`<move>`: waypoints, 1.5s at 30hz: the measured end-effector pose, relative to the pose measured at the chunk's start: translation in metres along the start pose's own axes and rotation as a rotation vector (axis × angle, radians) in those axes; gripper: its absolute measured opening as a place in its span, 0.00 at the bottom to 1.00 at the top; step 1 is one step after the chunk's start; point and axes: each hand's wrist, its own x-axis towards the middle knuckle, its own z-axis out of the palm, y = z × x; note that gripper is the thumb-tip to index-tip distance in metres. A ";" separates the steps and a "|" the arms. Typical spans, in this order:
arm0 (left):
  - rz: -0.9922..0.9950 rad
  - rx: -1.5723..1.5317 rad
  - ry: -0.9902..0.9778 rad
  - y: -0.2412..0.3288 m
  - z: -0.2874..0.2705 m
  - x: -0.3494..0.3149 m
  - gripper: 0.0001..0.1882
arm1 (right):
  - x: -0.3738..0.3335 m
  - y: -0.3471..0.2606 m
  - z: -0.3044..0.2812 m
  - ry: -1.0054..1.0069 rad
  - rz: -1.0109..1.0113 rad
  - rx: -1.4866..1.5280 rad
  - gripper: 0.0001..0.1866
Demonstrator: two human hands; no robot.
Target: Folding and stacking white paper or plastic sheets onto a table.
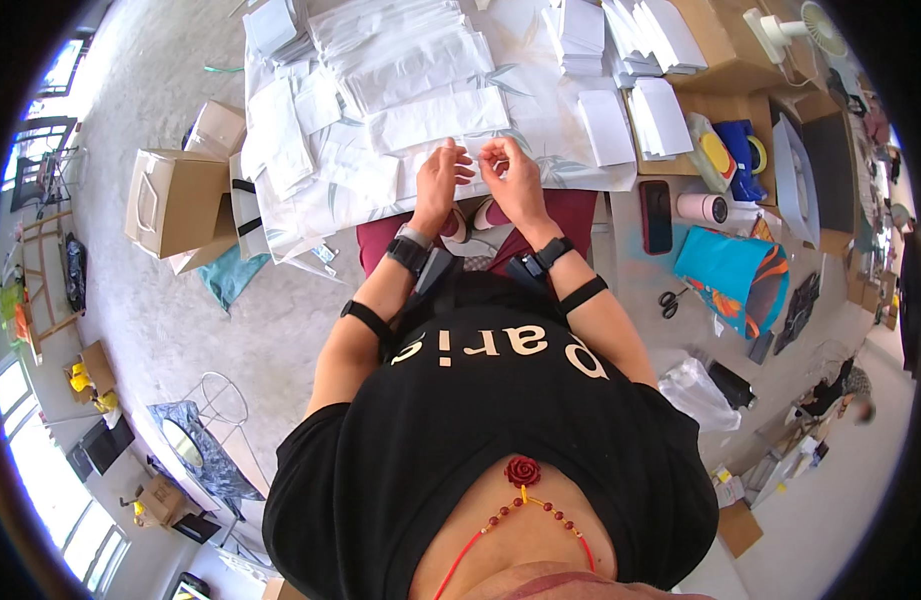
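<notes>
At the near edge of a table, my left hand (443,182) and my right hand (513,180) face each other a short way apart. Both have bent fingers drawn together. A whitish bit shows between the fingertips, but what they pinch is too small and pale to make out. Just beyond my hands lies a flat white paper sleeve (438,118), on a light tablecloth (536,130) with a leaf pattern. Further back are overlapping rows of white sleeves (410,70). More loose white sheets (278,135) lie left of my hands.
Stacks of white folded paper (606,128) stand at the table's right. Beside them are an open cardboard box (750,110), a phone (656,217), a pink tumbler (700,208), a blue bag (725,270) and scissors (670,302). Cardboard boxes (170,205) sit left of the table.
</notes>
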 end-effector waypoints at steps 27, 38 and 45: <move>0.273 1.191 0.247 0.000 -0.024 -0.011 0.18 | -0.001 0.068 -0.018 0.082 0.023 -0.210 0.08; 0.217 1.013 0.257 -0.004 -0.024 -0.003 0.09 | -0.005 0.070 -0.019 0.075 0.032 -0.177 0.08; 0.212 0.980 0.317 0.001 -0.022 0.001 0.16 | -0.006 0.075 -0.021 0.074 0.031 -0.191 0.09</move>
